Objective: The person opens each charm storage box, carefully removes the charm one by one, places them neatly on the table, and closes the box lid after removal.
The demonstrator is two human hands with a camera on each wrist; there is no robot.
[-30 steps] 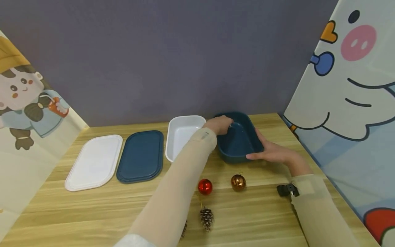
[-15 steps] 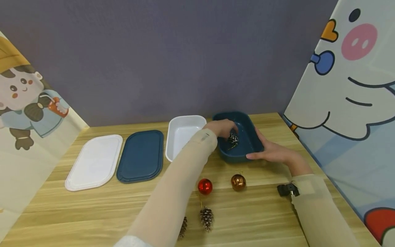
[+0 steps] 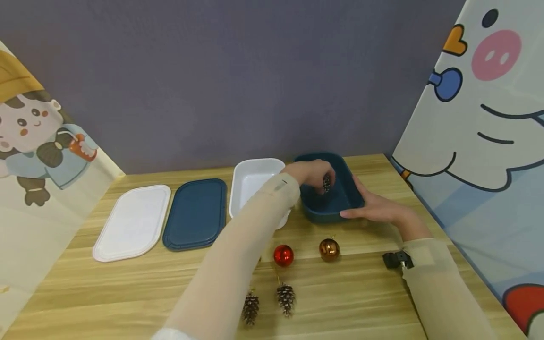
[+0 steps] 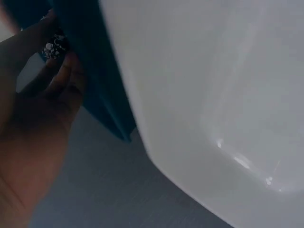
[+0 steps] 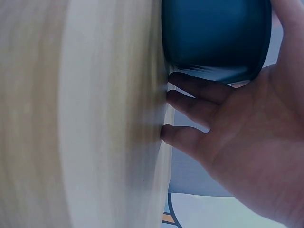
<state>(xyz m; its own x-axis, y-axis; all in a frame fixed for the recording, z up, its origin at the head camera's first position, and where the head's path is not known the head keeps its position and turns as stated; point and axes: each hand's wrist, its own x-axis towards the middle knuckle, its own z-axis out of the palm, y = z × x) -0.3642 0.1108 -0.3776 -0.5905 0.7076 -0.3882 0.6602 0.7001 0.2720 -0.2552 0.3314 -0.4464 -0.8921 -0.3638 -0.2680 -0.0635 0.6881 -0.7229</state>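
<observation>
In the head view my left hand is inside the dark blue container. It pinches a dark pine cone, mostly hidden by the fingers. In the left wrist view the pine cone shows white-flecked scales between thumb and fingers. My right hand rests against the blue container's right side, thumb at the near corner. In the right wrist view that hand's fingers are extended and spread, their tips near the tabletop. Beside the blue container stands a white container, partly behind my left forearm.
A white lid and a blue lid lie at left. A red bauble, a brown bauble and two pine cones lie in front of the containers. A dark wall panel stands behind.
My left hand has shifted slightly right inside the blue container. The pine cone, seen beneath the fingers half a second ago, now sits higher between them. The right hand holds its place.
</observation>
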